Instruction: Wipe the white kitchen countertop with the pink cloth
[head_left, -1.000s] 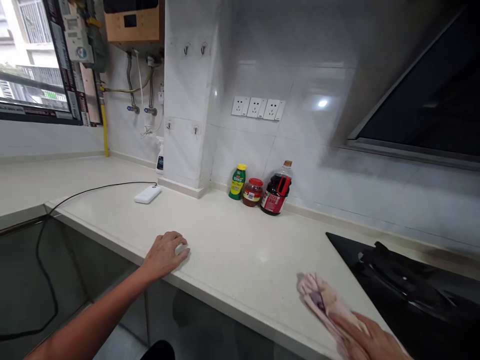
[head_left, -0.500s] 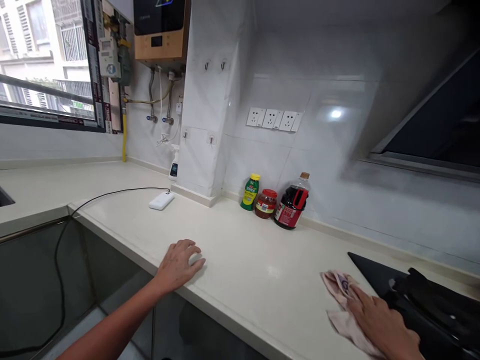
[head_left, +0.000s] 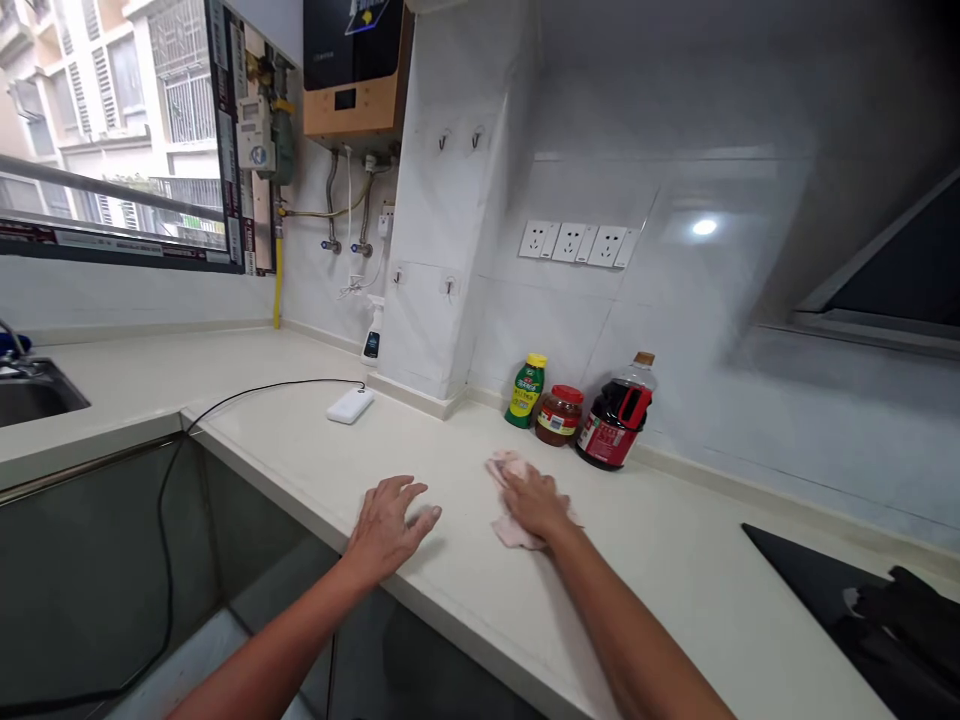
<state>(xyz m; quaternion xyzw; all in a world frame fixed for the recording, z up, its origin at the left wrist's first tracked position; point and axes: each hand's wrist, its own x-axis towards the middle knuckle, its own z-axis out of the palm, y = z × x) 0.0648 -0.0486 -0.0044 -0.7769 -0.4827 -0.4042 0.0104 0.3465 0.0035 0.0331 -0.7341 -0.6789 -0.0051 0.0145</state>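
Note:
My right hand (head_left: 536, 502) presses a pale pink cloth (head_left: 517, 533) onto the cream countertop (head_left: 450, 590), its fingers over the fabric. To its left, my left hand (head_left: 390, 525) hovers at the counter's front edge with fingers apart and nothing in them. Behind the cloth, against the wall, stand a green bottle with a yellow cap (head_left: 526, 392), a red-lidded jar (head_left: 559, 417) and a large dark sauce bottle with a red handle (head_left: 616, 415).
A white power bank (head_left: 350, 405) with a black cable (head_left: 247, 388) lies on the left. Near the pillar stands a spray bottle (head_left: 373, 335). A black cooktop (head_left: 817, 600) is at the right, a sink (head_left: 45, 392) at far left.
My right hand has swept the cloth leftward from beside the cooktop to in front of the jar and bottles. The left hand's thumb is spread wider. The view has shifted left.

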